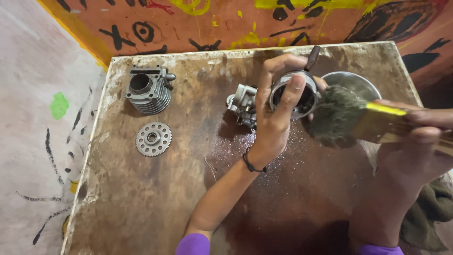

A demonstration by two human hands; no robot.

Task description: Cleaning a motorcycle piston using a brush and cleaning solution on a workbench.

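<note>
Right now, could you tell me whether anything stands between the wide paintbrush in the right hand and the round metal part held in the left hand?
Nothing visible does: the dark bristles of the wide yellow-banded paintbrush already meet the round grey metal part in the left hand; the right hand has a grip on the handle.

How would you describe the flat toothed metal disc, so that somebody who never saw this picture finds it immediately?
Start at the stained brown board and go to its left half, away from both hands. There, a finned metal cylinder stands near the far corner, and the toothed disc lies just below it. It is the only flat part: round, grey, with a ring of small holes and a hub in the middle.
</note>
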